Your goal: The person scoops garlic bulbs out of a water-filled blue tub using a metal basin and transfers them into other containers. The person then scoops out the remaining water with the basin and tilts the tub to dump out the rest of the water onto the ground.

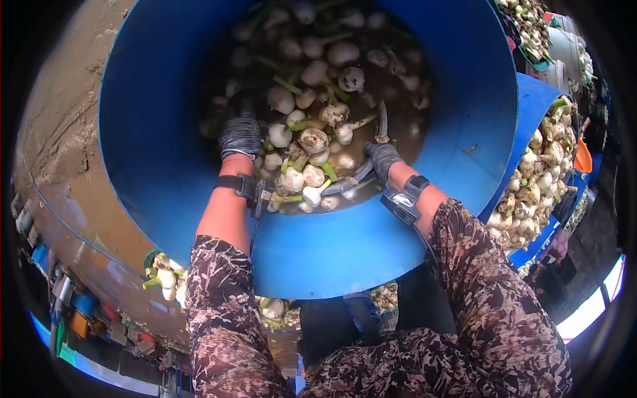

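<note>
So, far left there's wet brown ground point(66, 146), and a small lot of garlic bulbs point(168, 277) sits just outside the big blue tub point(312, 255). The left hand point(239, 134), in a dark glove, is down in the tub at the near left side of the floating garlic. Its fingers disappear into the murky water point(415, 132), so no way to tell if they're spread, pinched or gripping something.

Between the hands is the main bunch of garlic point(313, 140), white bulbs with green stem stubs, a few with brown dirty patches. More bob farther back in the shadow. The right hand point(383, 159), also gloved, looks closed over a curved grey rim point(350, 184), maybe a basket's, partly under the water and just beside the bulbs.

Progress-wise, it looks to be somewhere in the middle: loads of bulbs are in the water, and neither hand has any lifted clear. Over on the right, outside the tub, there's a big heap of garlic point(531, 192) out of the water, with an orange scoop-like thing point(583, 156) beside it. Can't tell whether that heap is finished or waiting.
</note>
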Demonstrator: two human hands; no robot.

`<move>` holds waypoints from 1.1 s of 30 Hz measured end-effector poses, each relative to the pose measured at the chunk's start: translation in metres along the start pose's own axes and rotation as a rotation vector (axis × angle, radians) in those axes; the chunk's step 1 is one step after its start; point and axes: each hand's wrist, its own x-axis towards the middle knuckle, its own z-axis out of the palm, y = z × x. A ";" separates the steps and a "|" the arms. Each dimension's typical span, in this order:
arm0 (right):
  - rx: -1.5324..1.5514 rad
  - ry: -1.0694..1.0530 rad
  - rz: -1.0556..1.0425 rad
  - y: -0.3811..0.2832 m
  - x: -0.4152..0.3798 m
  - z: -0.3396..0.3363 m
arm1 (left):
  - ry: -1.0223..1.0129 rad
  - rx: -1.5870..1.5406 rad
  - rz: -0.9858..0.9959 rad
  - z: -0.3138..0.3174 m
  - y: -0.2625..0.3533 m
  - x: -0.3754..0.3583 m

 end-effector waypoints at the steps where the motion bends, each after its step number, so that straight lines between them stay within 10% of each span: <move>1: 0.061 -0.014 0.026 0.001 0.000 0.002 | -0.008 -0.002 0.007 -0.001 -0.004 0.006; 5: -0.028 0.030 0.016 -0.002 0.002 -0.002 | -0.478 0.093 -0.057 0.067 -0.045 0.022; 20: -0.374 -0.105 -0.163 -0.044 -0.015 -0.001 | -0.291 -0.389 -0.494 0.037 -0.080 0.014; 24: -0.868 -0.143 -0.367 -0.065 0.011 -0.042 | -0.290 -0.718 -0.678 0.043 -0.066 0.038; 33: -0.567 0.005 -0.373 -0.054 0.000 -0.020 | -0.223 -1.426 -0.924 0.039 -0.065 -0.003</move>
